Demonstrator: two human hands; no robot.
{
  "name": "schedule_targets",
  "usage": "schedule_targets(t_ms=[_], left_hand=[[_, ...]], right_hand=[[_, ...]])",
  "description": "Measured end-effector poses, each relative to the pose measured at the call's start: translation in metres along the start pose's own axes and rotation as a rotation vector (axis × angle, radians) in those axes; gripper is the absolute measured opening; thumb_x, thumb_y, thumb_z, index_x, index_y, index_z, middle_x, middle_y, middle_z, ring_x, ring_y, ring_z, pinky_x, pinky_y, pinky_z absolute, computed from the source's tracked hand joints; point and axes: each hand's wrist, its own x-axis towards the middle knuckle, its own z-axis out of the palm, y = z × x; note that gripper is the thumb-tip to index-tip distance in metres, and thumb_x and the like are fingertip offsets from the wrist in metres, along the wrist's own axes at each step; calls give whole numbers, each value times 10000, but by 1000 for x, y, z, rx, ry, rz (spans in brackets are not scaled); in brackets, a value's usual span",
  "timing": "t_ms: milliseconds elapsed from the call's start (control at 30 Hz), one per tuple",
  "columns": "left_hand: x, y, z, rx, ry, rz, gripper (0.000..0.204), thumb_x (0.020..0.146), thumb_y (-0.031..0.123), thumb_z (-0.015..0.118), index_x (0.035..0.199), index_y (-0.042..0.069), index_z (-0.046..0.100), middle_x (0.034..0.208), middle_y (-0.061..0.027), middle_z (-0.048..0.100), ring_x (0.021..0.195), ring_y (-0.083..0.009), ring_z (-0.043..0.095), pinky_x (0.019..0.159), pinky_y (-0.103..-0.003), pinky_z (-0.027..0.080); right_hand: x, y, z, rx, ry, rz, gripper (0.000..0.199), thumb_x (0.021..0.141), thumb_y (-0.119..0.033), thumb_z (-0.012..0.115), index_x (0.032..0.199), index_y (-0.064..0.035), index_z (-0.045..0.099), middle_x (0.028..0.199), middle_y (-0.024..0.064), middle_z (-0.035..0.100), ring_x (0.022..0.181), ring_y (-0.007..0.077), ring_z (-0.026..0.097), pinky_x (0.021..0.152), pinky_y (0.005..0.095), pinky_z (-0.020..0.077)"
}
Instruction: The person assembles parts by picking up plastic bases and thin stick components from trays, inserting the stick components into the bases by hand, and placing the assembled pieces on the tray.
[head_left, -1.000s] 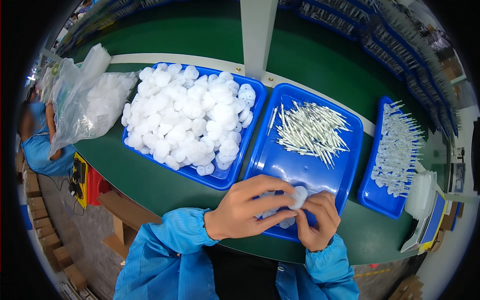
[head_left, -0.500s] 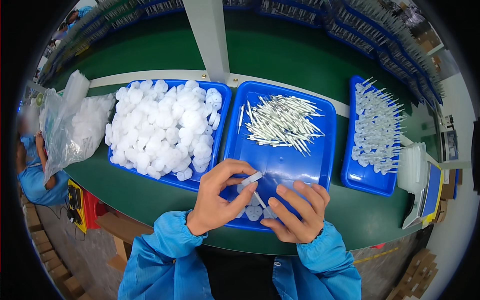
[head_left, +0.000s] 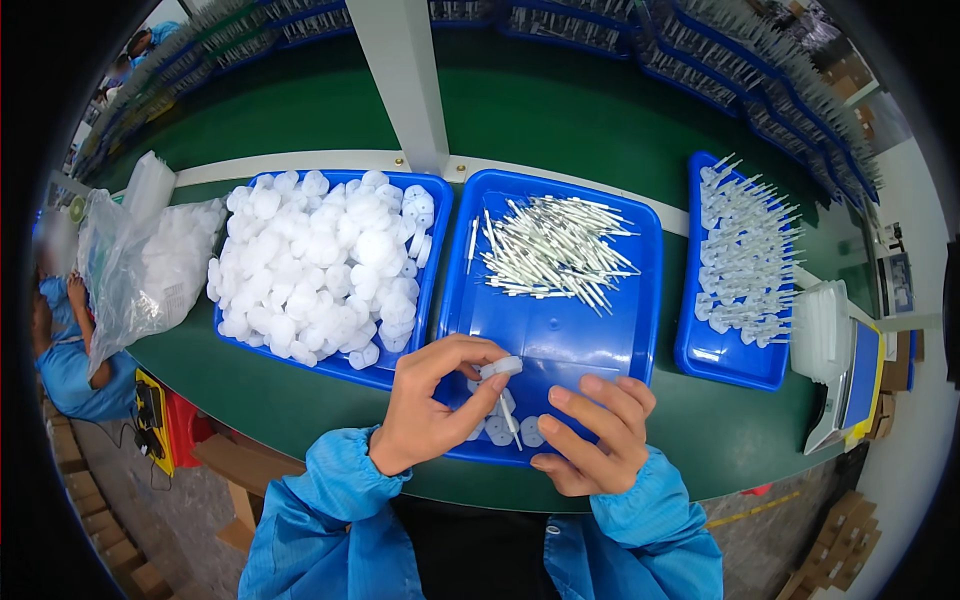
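Note:
My left hand (head_left: 428, 405) pinches a translucent white plastic disc (head_left: 503, 367) between thumb and fingers, over the near part of the middle blue tray (head_left: 575, 345). A thin white rod (head_left: 510, 420) slants down from below the disc; whether it is fixed in it I cannot tell. Beside it on the right, my right hand (head_left: 600, 438) is open, its fingers apart and slightly curled, touching nothing visible. Several similar discs (head_left: 497, 432) lie at that tray's near edge, partly hidden by my left hand. A pile of thin white rods (head_left: 560, 245) fills the tray's far part.
A left blue tray (head_left: 440, 235) is heaped with white discs (head_left: 315, 265). The right blue tray (head_left: 735, 365) carries rows of discs with upright rods (head_left: 745, 250). A clear plastic bag (head_left: 150, 265) stands far left, near a co-worker's blue sleeve (head_left: 95, 390). A grey post (head_left: 405, 90) rises behind.
My right hand's fingers have moved away from the rod, which now hangs more steeply below the disc. The disc in my left hand has dropped slightly in view.

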Motion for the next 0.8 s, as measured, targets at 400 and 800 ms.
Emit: schedule_targets(t_ms=[400, 800], left_hand=[[-1, 2, 0, -9, -40, -49, 168, 891, 7, 752, 1058, -8, 748, 1010, -125, 761, 848, -184, 730, 729, -285, 562], [-4, -4, -2, 2, -51, -31, 189, 901, 72, 769, 1066, -13, 734, 948, -123, 758, 792, -212, 718, 721, -313, 575]], right_hand=[[-8, 0, 6, 384, 284, 330, 420, 797, 156, 734, 1174, -30, 724, 1222, 210, 597, 927, 275, 722, 730, 317, 612], [49, 61, 36, -174, -155, 297, 179, 849, -57, 765, 1020, -17, 731, 986, 101, 632, 944, 298, 591, 790, 417, 445]])
